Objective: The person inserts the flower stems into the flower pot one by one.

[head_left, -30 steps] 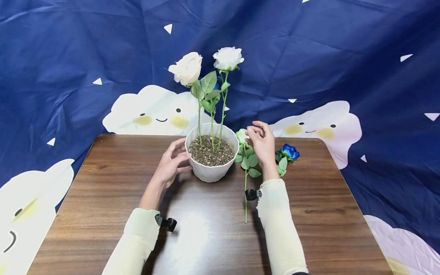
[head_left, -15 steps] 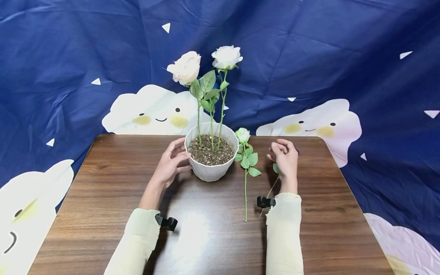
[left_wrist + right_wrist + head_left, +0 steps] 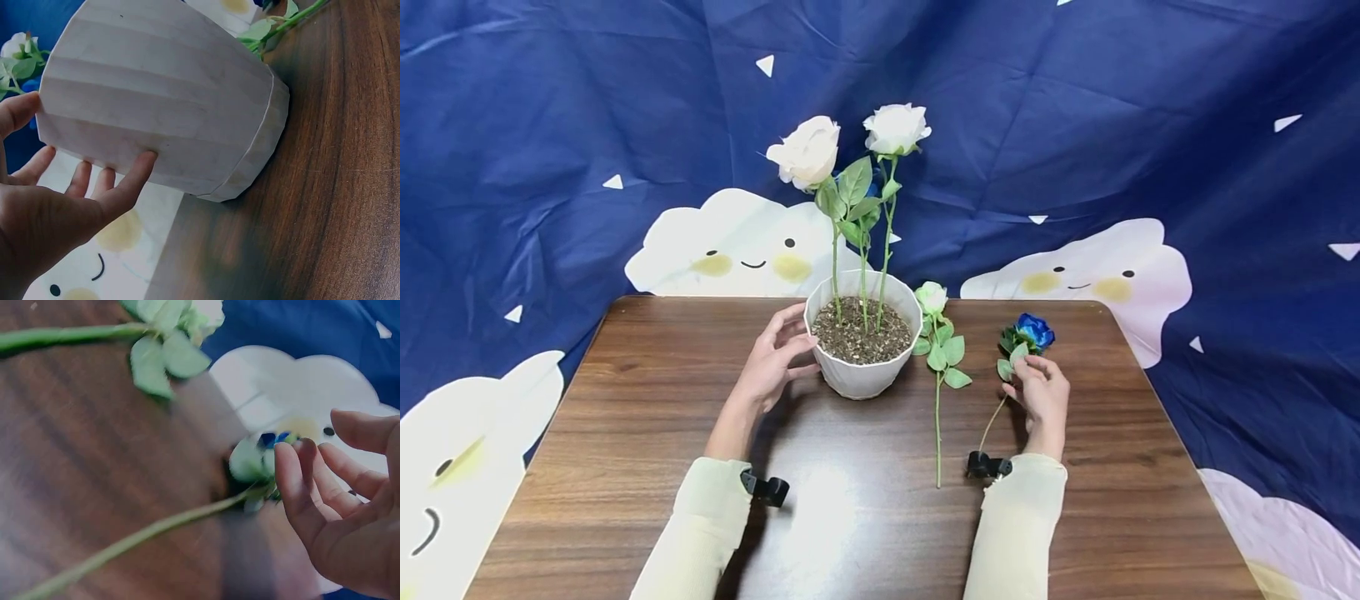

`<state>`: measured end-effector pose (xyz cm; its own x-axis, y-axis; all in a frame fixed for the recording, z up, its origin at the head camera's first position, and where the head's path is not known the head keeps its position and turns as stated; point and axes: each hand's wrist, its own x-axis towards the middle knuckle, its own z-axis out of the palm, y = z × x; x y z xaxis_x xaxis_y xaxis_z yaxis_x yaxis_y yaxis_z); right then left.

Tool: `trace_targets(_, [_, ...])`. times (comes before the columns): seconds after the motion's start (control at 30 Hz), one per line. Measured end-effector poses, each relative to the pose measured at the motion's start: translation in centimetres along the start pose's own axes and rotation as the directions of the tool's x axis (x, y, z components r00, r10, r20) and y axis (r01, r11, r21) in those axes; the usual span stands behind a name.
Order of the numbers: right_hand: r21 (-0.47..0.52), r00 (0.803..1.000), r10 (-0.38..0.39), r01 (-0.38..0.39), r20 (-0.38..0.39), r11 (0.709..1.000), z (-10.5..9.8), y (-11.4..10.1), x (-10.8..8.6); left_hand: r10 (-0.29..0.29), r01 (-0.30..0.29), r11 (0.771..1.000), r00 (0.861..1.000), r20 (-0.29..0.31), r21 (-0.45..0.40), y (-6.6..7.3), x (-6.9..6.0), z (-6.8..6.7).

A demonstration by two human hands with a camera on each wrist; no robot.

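Observation:
A white flowerpot (image 3: 863,379) filled with soil stands on the table, with two white roses (image 3: 808,152) and a mostly hidden blue flower upright in it. My left hand (image 3: 772,358) rests its spread fingertips against the pot's left side, also visible in the left wrist view (image 3: 56,215). At the right lies a blue rose (image 3: 1035,331) with green leaves and a thin stem (image 3: 144,534). My right hand (image 3: 1041,396) is by its leaves and upper stem. In the right wrist view, the thumb stands apart from the loosely bent fingers (image 3: 290,481), with nothing held between them.
Between the pot and my right hand lies another white rose (image 3: 932,297), its stem pointing toward me. The brown wooden table (image 3: 1120,500) ends in front of a blue cloud-print cloth (image 3: 1075,100).
My right hand has moved right from beside the white rose, passed over the blue rose and come back toward me to its stem. The left hand stays at the pot.

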<state>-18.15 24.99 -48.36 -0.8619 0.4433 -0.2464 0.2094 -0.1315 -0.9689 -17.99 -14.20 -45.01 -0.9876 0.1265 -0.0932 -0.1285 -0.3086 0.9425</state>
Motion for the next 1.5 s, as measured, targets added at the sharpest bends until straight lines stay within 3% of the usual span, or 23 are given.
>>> trace_targets(0.3, [0.007, 0.996, 0.051, -0.051, -0.072, 0.999, -1.4, 3.5, -1.0, 0.002, -0.002, 1.0, 1.0, 0.001, -0.004, -0.3, -0.1, 0.3])
trace_targets(0.43, [-0.104, 0.995, 0.053, -0.062, -0.083, 0.993, -1.1, 3.7, -1.4, -0.001, 0.001, 1.0, 1.0, -0.006, -0.002, -0.3, -0.2, 0.2])
trace_targets(0.57, [-0.228, 0.993, 0.075, -0.094, -0.089, 0.969, -0.7, 3.7, -1.6, -0.003, 0.003, 1.0, 1.0, -0.005, 0.003, -0.3, -0.2, 0.0])
trace_targets(0.73, [-0.262, 0.993, 0.073, -0.093, -0.088, 0.96, -0.2, 3.7, -1.1, 0.004, -0.004, 1.0, 1.0, -0.001, 0.003, -0.2, -0.2, -0.1])
trace_targets(0.9, [-0.082, 0.994, 0.096, -0.1, -0.048, 0.992, 0.1, 3.7, -1.0, 0.005, -0.005, 1.0, 1.0, 0.002, 0.0, -0.2, -0.1, 0.0])
trace_targets(1.0, [0.058, 0.994, 0.112, -0.112, -0.001, 0.992, 0.1, 3.7, -0.9, 0.003, -0.003, 1.0, 1.0, -0.002, -0.003, -0.3, 0.0, 0.0])
trace_targets(1.1, [0.188, 0.992, 0.125, -0.125, 0.012, 0.974, 0.1, 3.8, -0.7, 0.002, -0.002, 1.0, 1.0, 0.002, -0.004, -0.3, 0.1, 0.0])
trace_targets(1.23, [0.347, 0.99, 0.144, -0.136, 0.002, 0.928, 0.2, 3.7, -0.5, 0.002, -0.002, 1.0, 1.0, 0.003, -0.007, -0.3, 0.1, 0.0])
trace_targets(1.37, [0.439, 0.991, 0.133, -0.122, 0.007, 0.89, 0.6, 3.3, -0.4, 0.003, -0.003, 1.0, 1.0, 0.002, 0.0, -0.2, 0.1, -0.1])
trace_targets(1.5, [0.474, 0.994, 0.102, -0.107, 0.037, 0.874, 1.1, 2.8, -0.3, 0.001, -0.001, 1.0, 1.0, -0.001, 0.008, -0.1, 0.1, 0.0])
